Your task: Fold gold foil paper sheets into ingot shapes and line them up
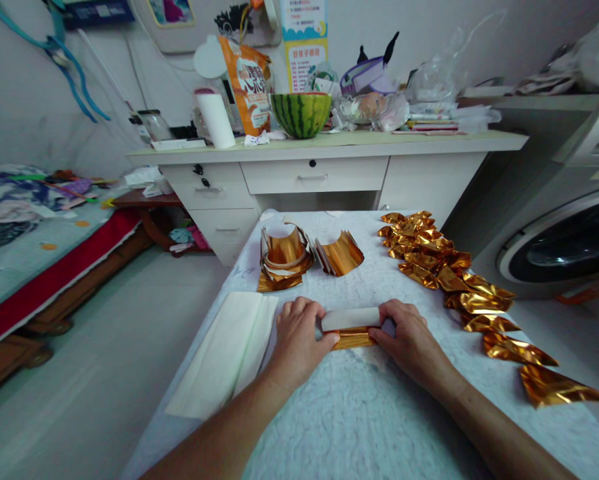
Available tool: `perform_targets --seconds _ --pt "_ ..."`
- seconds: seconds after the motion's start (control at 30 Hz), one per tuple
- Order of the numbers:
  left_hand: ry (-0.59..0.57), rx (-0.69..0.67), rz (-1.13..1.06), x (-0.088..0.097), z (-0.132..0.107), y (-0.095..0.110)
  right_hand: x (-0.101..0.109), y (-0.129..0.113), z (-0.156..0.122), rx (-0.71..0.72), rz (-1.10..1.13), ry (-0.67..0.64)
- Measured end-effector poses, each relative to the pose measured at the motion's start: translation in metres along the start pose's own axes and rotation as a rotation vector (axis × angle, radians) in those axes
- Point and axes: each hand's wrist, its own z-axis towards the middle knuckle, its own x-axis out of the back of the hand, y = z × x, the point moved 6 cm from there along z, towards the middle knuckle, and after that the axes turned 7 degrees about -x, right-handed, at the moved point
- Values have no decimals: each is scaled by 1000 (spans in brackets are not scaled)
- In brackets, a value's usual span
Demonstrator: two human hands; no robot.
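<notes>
Between my hands a gold foil paper sheet (352,338) curls into a roll, its whitish back (350,319) showing on top. My left hand (302,328) grips the left end of the roll, thumb in front and fingers behind. On the right end, my right hand (403,328) has the same closed hold. Beyond them lie two stacks of curved gold foil sheets, a larger one (285,253) and a smaller one (342,255). Left of my left hand, flat pale paper sheets (224,350) rest on the cloth. Several folded gold foil pieces (479,303) line the right side.
The cloth-covered table (329,413) is under my arms. Behind it stands a white desk (314,175) bearing a half watermelon (301,115), an orange bag (249,87) and plastic bags. A washing machine (569,193) is at right, a bed (49,253) at left.
</notes>
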Motion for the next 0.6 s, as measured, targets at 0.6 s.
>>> perform_targets --seconds 0.6 --pt "-78 -31 -806 3 -2 13 -7 18 4 -49 611 -278"
